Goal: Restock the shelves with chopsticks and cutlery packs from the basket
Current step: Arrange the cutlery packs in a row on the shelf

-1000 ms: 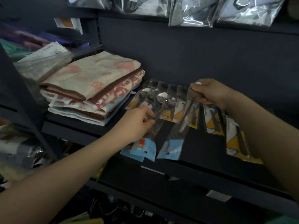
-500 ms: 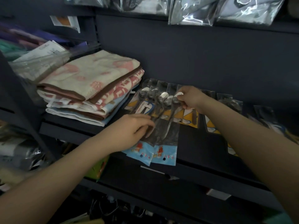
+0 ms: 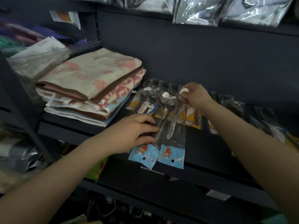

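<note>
Two spoon packs (image 3: 163, 135) lay side by side on the dark shelf (image 3: 202, 152), just right of a stack of folded cloths (image 3: 90, 88). Each was a clear sleeve with steel spoons inside, bowls toward the back, and a pale blue header card with a small orange cartoon figure and a punched hole at the near end. The blue ends hung slightly past the shelf's front edge.

The left hand (image 3: 131, 135) rested on the left pack's middle, its fingers bent and pressing on the sleeve; whether the thumb was curled under it could not be seen. The right hand (image 3: 194, 96) was at the far end of the right pack, its fingers pinching the sleeve around a spoon bowl.

Behind and beneath the spoons lay a row of packs with yellow cards (image 3: 192, 118), mostly covered; their contents could not be made out. More of them ran to the right, partly hidden by the right forearm and blurred. Shiny plastic bags (image 3: 199, 12) hung above, cut off by the top edge. The left side was smeared and dim.
</note>
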`<state>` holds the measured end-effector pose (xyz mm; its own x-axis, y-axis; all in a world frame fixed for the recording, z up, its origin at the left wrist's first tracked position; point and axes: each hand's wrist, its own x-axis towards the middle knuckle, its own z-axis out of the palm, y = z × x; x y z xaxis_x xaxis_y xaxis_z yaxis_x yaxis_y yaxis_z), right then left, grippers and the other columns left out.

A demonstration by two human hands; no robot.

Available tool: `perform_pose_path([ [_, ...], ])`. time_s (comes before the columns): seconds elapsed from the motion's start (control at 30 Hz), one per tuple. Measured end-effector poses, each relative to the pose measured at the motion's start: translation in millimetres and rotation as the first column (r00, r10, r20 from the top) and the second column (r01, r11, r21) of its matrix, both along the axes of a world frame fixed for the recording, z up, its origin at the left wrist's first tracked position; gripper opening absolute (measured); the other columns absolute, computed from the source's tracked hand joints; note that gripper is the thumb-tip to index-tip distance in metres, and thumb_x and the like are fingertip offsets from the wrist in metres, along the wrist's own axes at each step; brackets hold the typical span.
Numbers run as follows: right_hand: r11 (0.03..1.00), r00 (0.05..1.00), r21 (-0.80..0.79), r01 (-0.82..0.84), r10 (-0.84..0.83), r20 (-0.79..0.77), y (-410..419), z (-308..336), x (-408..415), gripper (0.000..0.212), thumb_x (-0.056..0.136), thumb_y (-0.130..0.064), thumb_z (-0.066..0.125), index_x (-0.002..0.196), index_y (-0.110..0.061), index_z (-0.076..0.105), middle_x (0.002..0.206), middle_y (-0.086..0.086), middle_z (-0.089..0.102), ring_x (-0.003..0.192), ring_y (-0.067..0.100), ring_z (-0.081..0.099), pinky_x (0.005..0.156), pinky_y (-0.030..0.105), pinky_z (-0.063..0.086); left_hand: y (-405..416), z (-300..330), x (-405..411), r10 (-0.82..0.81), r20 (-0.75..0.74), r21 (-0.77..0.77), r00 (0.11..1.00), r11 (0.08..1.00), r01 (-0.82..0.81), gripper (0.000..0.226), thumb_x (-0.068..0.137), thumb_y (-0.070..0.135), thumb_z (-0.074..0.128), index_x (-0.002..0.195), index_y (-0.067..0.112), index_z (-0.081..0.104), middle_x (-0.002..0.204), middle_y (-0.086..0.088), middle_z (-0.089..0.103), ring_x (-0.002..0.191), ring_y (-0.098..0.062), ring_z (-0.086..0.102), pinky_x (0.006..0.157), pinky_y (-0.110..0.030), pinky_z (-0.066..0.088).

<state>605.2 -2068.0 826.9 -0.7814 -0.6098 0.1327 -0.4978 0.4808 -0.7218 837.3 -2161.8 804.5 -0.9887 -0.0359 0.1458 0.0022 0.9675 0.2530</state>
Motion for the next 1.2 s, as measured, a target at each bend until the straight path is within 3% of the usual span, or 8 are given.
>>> perform_pose_path([
  [0.13,0.974,0.985,0.227,-0.016,0.054,-0.165,4.7,3.5,10.5,0.02,0.089,-0.009,0.053,0.1,0.001,0.066,0.107,0.02,0.066,0.102,0.034,0.06,0.083,0.035,0.047,0.8,2.5,-4.7,-0.002,-0.022,-0.025,1.0,1.0,0.001,0.044,0.086,0.039,0.057,0.126,0.02,0.056,0.139,0.006,0.043,0.129,-0.011,0.036,0.105,-0.024,0.027],
  [0.27,0.99,0.995,0.137,0.025,-0.011,-0.101,-7.8,2.1,11.7,0.021,0.09,-0.007,0.051,0.101,0.001,0.068,0.109,0.019,0.066,0.099,0.03,0.061,0.077,0.032,0.046,-1.7,3.3,-7.0,-0.02,0.007,0.023,1.0,1.0,0.02,0.042,0.085,0.04,0.057,0.123,0.021,0.057,0.15,0.01,0.03,0.136,-0.006,0.027,0.104,-0.014,0.017],
  [0.4,0.999,0.997,0.0,0.047,-0.047,0.069,-12.0,-0.5,7.7,0.023,0.09,-0.001,0.05,0.107,0.008,0.063,0.092,0.015,0.059,0.083,0.021,0.053,0.069,0.031,0.048,-4.5,2.3,-9.9,-0.027,0.046,0.03,0.999,0.999,0.026,0.042,0.085,0.045,0.054,0.122,0.025,0.054,0.151,0.011,0.027,0.137,-0.003,0.025,0.106,-0.018,0.023],
  [0.57,0.998,0.992,-0.058,-0.002,0.009,0.124,-15.5,0.7,8.7,0.021,0.087,0.0,0.059,0.105,0.009,0.062,0.066,0.003,0.053,0.058,0.008,0.051,0.041,0.005,0.043,-3.8,2.7,-10.1,-0.028,0.062,0.014,0.998,1.0,0.027,0.051,0.087,0.048,0.051,0.133,0.027,0.042,0.15,0.009,0.03,0.133,-0.004,0.03,0.103,-0.018,0.026],
  [0.63,0.993,0.989,-0.113,0.026,-0.009,0.145,-19.6,1.0,5.2,0.017,0.085,0.004,0.058,0.101,0.007,0.062,0.066,0.008,0.054,0.058,0.015,0.054,0.044,0.011,0.047,-3.6,3.8,-9.5,-0.033,0.046,0.019,0.998,0.999,0.032,0.058,0.088,0.047,0.05,0.14,0.03,0.031,0.149,0.009,0.031,0.131,-0.005,0.033,0.101,-0.017,0.028],
  [0.77,0.992,0.991,-0.121,0.035,-0.019,0.132,-20.7,-5.5,3.4,0.018,0.083,0.004,0.06,0.101,-0.001,0.063,0.078,0.01,0.058,0.078,0.028,0.058,0.073,0.037,0.054,-3.1,2.4,-13.5,-0.072,0.023,-0.075,0.997,0.994,0.074,0.056,0.092,0.049,0.041,0.143,0.029,0.029,0.153,0.006,0.024,0.139,-0.011,0.025,0.114,-0.028,0.022],
  [1.0,0.976,0.989,-0.166,0.138,-0.144,-0.028,-0.9,-6.6,-7.1,0.006,0.084,-0.006,0.063,0.087,-0.012,0.062,0.075,-0.005,0.056,0.086,0.023,0.059,0.079,0.038,0.052,-11.3,0.4,-19.7,-0.134,-0.005,-0.065,0.991,0.989,0.133,0.079,0.072,0.064,0.015,0.135,0.027,0.045,0.143,0.008,0.044,0.132,-0.011,0.034,0.106,-0.023,0.024],
  [1.2,0.981,0.976,-0.105,0.162,-0.175,-0.132,-11.2,-21.7,1.3,0.019,0.085,-0.02,0.063,0.102,-0.011,0.06,0.101,0.007,0.063,0.101,0.023,0.057,0.086,0.039,0.05,-8.9,5.0,-19.9,-0.104,0.033,-0.062,0.994,0.993,0.106,0.056,0.089,0.055,0.027,0.136,0.029,0.043,0.144,0.01,0.039,0.133,-0.008,0.03,0.11,-0.03,0.028],
])
